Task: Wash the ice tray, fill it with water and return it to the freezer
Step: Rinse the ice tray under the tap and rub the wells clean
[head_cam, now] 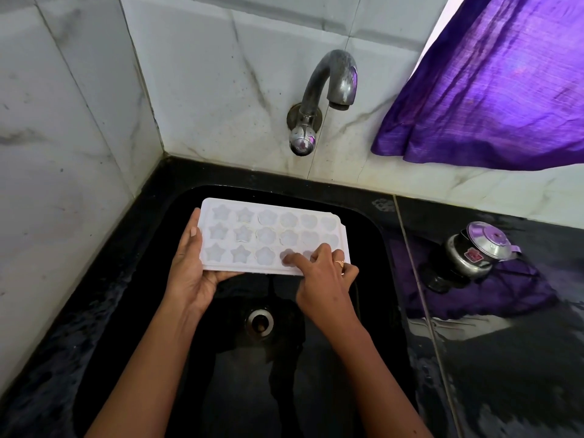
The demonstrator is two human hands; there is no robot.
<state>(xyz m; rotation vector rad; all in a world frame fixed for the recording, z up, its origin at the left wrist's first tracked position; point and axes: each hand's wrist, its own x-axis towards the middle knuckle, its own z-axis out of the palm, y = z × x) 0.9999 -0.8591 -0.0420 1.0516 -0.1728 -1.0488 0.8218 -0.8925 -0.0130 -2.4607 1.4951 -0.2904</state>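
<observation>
Ice tray (272, 229), white plastic, star-shaped cells, gripped by left hand (189, 273) and right hand (322, 281)

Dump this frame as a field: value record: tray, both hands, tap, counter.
tray: white ice tray, cells up, held over the black sink
left hand: grips the tray's left end
right hand: holds the near right corner, one fingertip in a near-row cell
tap: no water visibly running
counter: small metal lidded pot, right of the sink
backdrop: purple curtain, upper right
</observation>
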